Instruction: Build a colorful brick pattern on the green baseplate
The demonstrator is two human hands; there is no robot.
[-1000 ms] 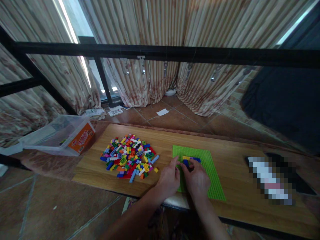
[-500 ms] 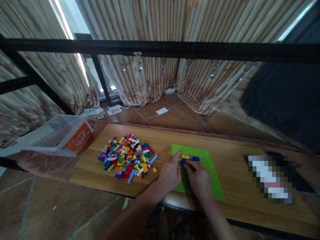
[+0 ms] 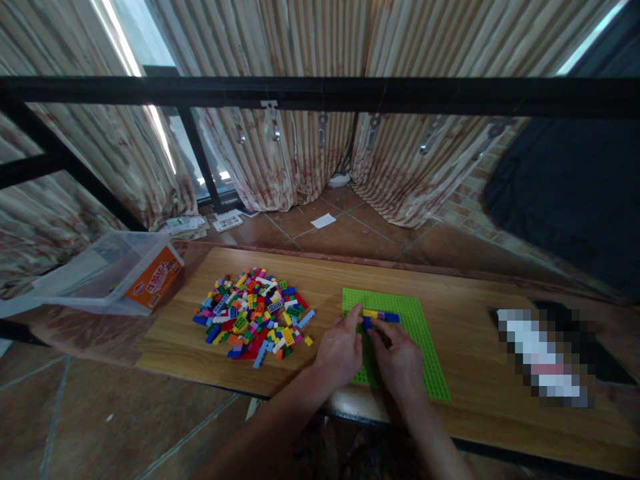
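Observation:
A green studded baseplate point(image 3: 411, 307) lies on the wooden table, partly covered by my hands. Toward its far side runs a short row of toy bricks, with a yellow brick point(image 3: 370, 313), a small purple brick point(image 3: 381, 316) and a blue brick point(image 3: 393, 318). Just in front of the row's left end is another blue brick point(image 3: 367, 323). My right hand point(image 3: 397, 353) has its thumb and fingers closed at this brick and hides part of it. My left hand point(image 3: 340, 347) rests at the plate's left edge, index finger stretched out beside the same brick; its other fingers are partly hidden.
A heap of mixed toy bricks point(image 3: 255, 313) spreads over the left part of the table point(image 3: 320, 267). Beyond the table's left end stands a clear plastic box point(image 3: 110, 273) with an orange label. A blurred-out object point(image 3: 540, 360) lies at the right. Behind runs a black rail point(image 3: 320, 93).
The view has shifted very slightly. Both hands stay at the same place on the baseplate, and the bricks show no visible movement.

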